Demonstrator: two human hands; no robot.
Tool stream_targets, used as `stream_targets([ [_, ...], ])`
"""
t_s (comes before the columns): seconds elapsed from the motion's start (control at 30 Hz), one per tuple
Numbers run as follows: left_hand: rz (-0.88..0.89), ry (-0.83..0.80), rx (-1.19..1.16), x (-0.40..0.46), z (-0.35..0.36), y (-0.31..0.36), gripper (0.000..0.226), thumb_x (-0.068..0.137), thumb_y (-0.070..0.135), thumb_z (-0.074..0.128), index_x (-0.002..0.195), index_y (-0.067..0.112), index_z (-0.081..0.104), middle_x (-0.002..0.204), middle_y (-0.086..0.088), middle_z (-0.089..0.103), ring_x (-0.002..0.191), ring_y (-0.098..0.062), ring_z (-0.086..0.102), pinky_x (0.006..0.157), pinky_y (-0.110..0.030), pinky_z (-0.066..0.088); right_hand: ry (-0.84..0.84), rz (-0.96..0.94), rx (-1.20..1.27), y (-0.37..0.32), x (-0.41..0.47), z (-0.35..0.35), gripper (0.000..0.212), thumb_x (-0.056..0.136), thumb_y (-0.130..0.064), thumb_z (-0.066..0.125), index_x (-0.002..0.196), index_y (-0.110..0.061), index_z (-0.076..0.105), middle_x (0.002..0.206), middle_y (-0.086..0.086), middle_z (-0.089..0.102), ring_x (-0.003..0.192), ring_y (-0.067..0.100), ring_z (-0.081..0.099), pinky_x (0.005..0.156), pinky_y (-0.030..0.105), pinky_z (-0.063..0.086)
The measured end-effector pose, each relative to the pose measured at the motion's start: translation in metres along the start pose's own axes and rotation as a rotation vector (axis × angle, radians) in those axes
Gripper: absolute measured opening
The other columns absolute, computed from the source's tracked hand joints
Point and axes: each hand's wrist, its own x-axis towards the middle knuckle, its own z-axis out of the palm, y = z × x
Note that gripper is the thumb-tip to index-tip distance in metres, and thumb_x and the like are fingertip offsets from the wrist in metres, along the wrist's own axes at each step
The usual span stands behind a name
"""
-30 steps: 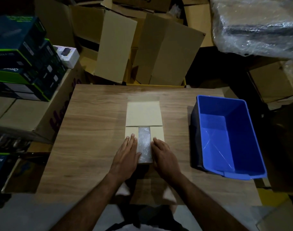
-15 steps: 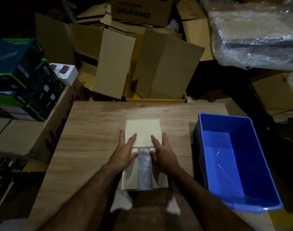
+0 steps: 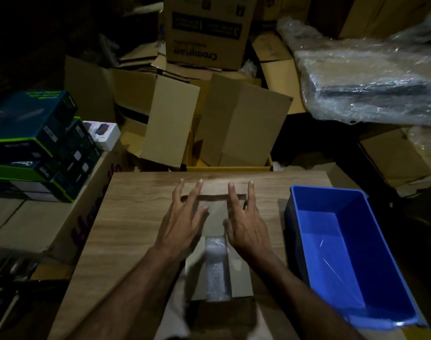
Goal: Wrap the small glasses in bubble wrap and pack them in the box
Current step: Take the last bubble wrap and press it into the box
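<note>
A small cardboard box (image 3: 241,271) lies on the wooden table (image 3: 131,217) in front of me. A strip of bubble wrap (image 3: 215,266) shows in the gap between its two side flaps. The far flap (image 3: 215,212) lies flat, pointing away from me. My left hand (image 3: 182,219) and my right hand (image 3: 243,222) reach over that far flap with fingers spread and straight, fingertips near its far edge. Neither hand holds anything. No bare glasses are visible.
An empty blue plastic bin (image 3: 344,253) stands on the table's right side. Flattened and stacked cardboard boxes (image 3: 234,123) crowd behind the table. Green and dark product boxes (image 3: 35,148) sit at left, a plastic-wrapped bundle (image 3: 368,77) at upper right.
Both hands slid forward from the side flaps beside the bubble wrap to the far flap's outer edge. The head camera tilted up, so the box appears lower in view.
</note>
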Motion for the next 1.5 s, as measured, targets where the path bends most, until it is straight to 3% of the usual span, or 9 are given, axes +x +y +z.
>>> stream_targets([
  [0.1, 0.088, 0.013, 0.052, -0.021, -0.001, -0.006, 0.052, 0.103, 0.042, 0.044, 0.154, 0.042, 0.032, 0.163, 0.001, 0.016, 0.141, -0.020, 0.040, 0.105, -0.039, 0.050, 0.041, -0.021, -0.044, -0.005, -0.021, -0.007, 0.087, 0.100, -0.037, 0.056, 0.158, -0.043, -0.008, 0.168, 0.016, -0.011, 0.142, 0.025, 0.038, 0.092, 0.025, 0.053],
  [0.2, 0.177, 0.028, 0.038, -0.043, -0.003, -0.013, 0.047, 0.105, 0.036, 0.041, 0.152, 0.040, 0.037, 0.155, 0.002, 0.030, 0.137, -0.016, 0.041, 0.105, -0.032, 0.048, 0.126, -0.056, -0.054, -0.010, -0.046, -0.007, 0.063, 0.104, -0.039, 0.048, 0.159, -0.038, 0.018, 0.166, 0.014, 0.014, 0.151, 0.028, 0.024, 0.111, 0.039, 0.044],
  [0.3, 0.237, 0.030, 0.018, -0.064, -0.004, -0.019, 0.047, 0.105, 0.036, 0.046, 0.151, 0.040, 0.038, 0.145, 0.005, 0.037, 0.127, -0.011, 0.045, 0.098, -0.027, 0.049, 0.115, -0.039, -0.079, -0.015, -0.070, -0.007, 0.056, 0.104, -0.045, 0.036, 0.158, -0.037, 0.025, 0.165, 0.010, 0.021, 0.153, 0.028, 0.017, 0.116, 0.043, 0.034],
  [0.43, 0.297, 0.019, 0.033, -0.089, -0.002, -0.027, 0.047, 0.100, 0.037, 0.056, 0.146, 0.038, 0.048, 0.130, 0.008, 0.050, 0.118, -0.012, 0.049, 0.091, -0.027, 0.048, 0.128, -0.058, -0.096, -0.013, -0.099, -0.004, 0.050, 0.104, -0.038, 0.043, 0.153, -0.031, 0.039, 0.157, 0.012, 0.038, 0.149, 0.030, 0.026, 0.109, 0.043, 0.042],
  [0.6, 0.380, 0.051, 0.079, -0.118, 0.013, -0.040, 0.039, 0.088, 0.029, 0.073, 0.127, 0.027, 0.067, 0.124, 0.004, 0.068, 0.114, -0.018, 0.059, 0.096, -0.031, 0.047, 0.105, -0.115, -0.055, -0.001, -0.132, 0.013, 0.046, 0.096, -0.027, 0.058, 0.141, -0.022, 0.054, 0.137, 0.009, 0.052, 0.125, 0.025, 0.049, 0.094, 0.040, 0.051],
  [0.8, 0.338, -0.024, 0.068, -0.146, 0.041, -0.061, 0.037, 0.073, 0.013, 0.079, 0.108, 0.025, 0.076, 0.114, 0.005, 0.072, 0.103, -0.021, 0.064, 0.087, -0.033, 0.053, 0.045, -0.072, -0.076, 0.015, -0.159, 0.041, 0.039, 0.085, -0.022, 0.072, 0.123, -0.020, 0.067, 0.118, 0.005, 0.061, 0.106, 0.027, 0.057, 0.073, 0.041, 0.056],
  [1.0, 0.289, -0.040, 0.018, -0.153, 0.061, -0.074, 0.026, 0.077, 0.012, 0.080, 0.102, 0.020, 0.077, 0.113, 0.003, 0.073, 0.103, -0.021, 0.064, 0.087, -0.033, 0.054, 0.021, -0.021, -0.077, 0.023, -0.165, 0.057, 0.035, 0.084, -0.016, 0.077, 0.118, -0.018, 0.071, 0.116, 0.006, 0.063, 0.103, 0.029, 0.060, 0.063, 0.036, 0.054],
  [1.3, 0.315, -0.007, 0.070, -0.160, 0.074, -0.086, 0.022, 0.084, 0.016, 0.079, 0.106, 0.015, 0.078, 0.118, -0.003, 0.073, 0.109, -0.023, 0.065, 0.097, -0.034, 0.054, -0.013, -0.064, -0.084, 0.034, -0.171, 0.061, 0.046, 0.081, -0.008, 0.079, 0.124, -0.019, 0.069, 0.127, 0.010, 0.065, 0.112, 0.029, 0.060, 0.069, 0.040, 0.058],
  [1.5, 0.452, -0.129, 0.280, -0.172, 0.088, -0.102, 0.039, 0.097, 0.024, 0.047, 0.127, 0.012, 0.070, 0.142, -0.007, 0.061, 0.128, -0.026, 0.060, 0.107, -0.039, 0.050, -0.112, -0.079, -0.224, 0.031, -0.175, 0.068, 0.047, 0.079, -0.021, 0.081, 0.125, -0.017, 0.068, 0.134, 0.014, 0.064, 0.118, 0.035, 0.061, 0.087, 0.046, 0.059],
])
